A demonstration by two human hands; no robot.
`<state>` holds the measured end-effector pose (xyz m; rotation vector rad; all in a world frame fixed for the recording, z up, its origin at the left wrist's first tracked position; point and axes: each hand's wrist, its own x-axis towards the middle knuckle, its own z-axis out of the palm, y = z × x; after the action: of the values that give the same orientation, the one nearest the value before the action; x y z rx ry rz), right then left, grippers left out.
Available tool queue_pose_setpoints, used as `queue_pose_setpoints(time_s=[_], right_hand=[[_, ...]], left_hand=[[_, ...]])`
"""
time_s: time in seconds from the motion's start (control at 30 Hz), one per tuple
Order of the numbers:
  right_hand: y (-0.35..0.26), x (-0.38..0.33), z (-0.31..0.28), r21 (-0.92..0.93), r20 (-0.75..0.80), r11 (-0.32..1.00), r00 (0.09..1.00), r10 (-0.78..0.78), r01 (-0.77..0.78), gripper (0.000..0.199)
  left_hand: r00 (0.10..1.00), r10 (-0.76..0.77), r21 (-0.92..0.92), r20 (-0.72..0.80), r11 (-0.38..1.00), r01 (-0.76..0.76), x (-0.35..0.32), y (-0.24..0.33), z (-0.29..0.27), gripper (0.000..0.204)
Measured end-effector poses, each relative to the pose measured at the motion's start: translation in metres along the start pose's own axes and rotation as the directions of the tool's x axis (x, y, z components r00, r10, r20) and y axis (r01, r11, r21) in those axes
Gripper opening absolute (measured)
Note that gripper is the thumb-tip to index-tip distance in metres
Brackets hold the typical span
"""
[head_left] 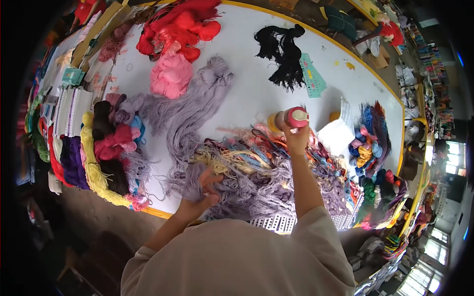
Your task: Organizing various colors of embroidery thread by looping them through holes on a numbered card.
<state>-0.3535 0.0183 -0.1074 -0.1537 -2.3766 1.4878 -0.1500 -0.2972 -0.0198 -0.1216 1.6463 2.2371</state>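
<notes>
My right hand point(297, 140) is wrapped round a drinking bottle point(297, 117) with a red and white lid, raised over the far edge of the thread pile and seen from above. My left hand point(205, 190) has its fingers curled about a bunch of lavender-grey yarn point(190, 180), which partly covers the palm. Between and beneath both hands spreads a tangled heap of threads point(256, 182), mostly lavender, with cream, orange, blue and red strands in it. A long lavender skein point(200, 96) stretches from the left hand's side toward the far part of the table.
On the white table point(242, 101) lie red yarn point(180, 29), a pink skein point(171, 74), black yarn point(284, 52) and a green perforated card point(312, 76). White paper point(338, 133) stands right of the bottle. Multicoloured skeins line both sides; a perforated white strip point(276, 223) runs along the near edge.
</notes>
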Motion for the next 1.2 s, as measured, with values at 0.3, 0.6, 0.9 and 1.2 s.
queue_pose_setpoints(time_s=[0.3,0.6,0.9,1.2], right_hand=[[0.033,-0.01,0.004,-0.116,0.056,0.987,0.991,0.121,-0.114,0.062],[0.041,-0.015,-0.022,0.063,0.154,0.995,0.986,0.063,-0.073,0.085],[-0.039,0.021,-0.043,-0.365,0.498,0.823,0.838,-0.224,0.436,0.066],[-0.042,0.02,-0.046,-0.521,0.405,0.779,0.904,-0.135,0.35,0.069]], left_hand=[[0.979,0.132,0.04,0.154,0.989,-0.139,0.165,-0.006,0.045,0.099],[0.943,0.228,0.384,0.241,0.87,-0.308,0.281,-0.071,0.09,0.105],[0.942,0.19,0.496,0.278,0.811,-0.31,0.302,-0.077,0.106,0.07],[0.92,0.258,0.378,0.296,0.853,-0.361,0.291,-0.068,0.12,0.062]])
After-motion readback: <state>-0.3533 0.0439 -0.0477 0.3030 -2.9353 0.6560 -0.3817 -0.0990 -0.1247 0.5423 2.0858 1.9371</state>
